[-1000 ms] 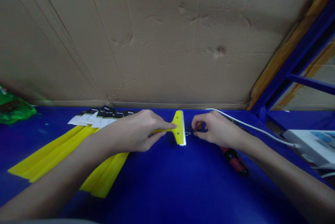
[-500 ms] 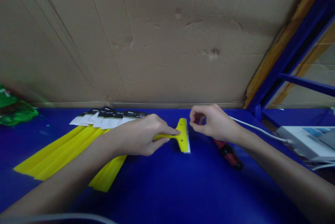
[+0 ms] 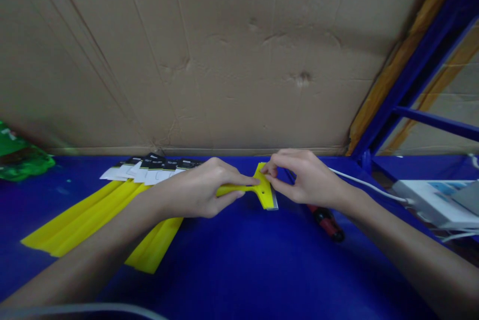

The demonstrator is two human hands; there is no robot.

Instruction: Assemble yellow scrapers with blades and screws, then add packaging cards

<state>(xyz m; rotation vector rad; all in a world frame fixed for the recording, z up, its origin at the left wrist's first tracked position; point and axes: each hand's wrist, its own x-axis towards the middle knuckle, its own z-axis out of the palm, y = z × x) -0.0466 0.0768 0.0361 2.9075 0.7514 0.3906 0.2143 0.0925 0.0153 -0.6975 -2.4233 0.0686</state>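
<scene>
A yellow scraper [image 3: 266,199] with a wide head and a pale metal edge lies in front of me. My left hand [image 3: 209,187] is closed around its handle, the index finger stretched along toward the head. My right hand [image 3: 299,175] is pinched at the upper part of the scraper head, over one of its screw holes. Whatever sits between those fingertips is too small or hidden to name. Just below my right wrist, a red and black tool handle [image 3: 329,222] lies on the blue table [image 3: 232,265], partly covered by the hand.
Several yellow strips [image 3: 86,210] with black and white cards [image 3: 153,175] at their tops lie fanned out left. A green plastic bag [image 3: 26,160] is at far left. At right are a white box [image 3: 430,205], a white cable [image 3: 370,185] and a blue metal frame [image 3: 407,80]. Cardboard [image 3: 232,60] stands behind.
My right hand has moved left, from beside the scraper onto its head. The scraper has tilted slightly and risen a little in view, with my left hand still on the handle.
</scene>
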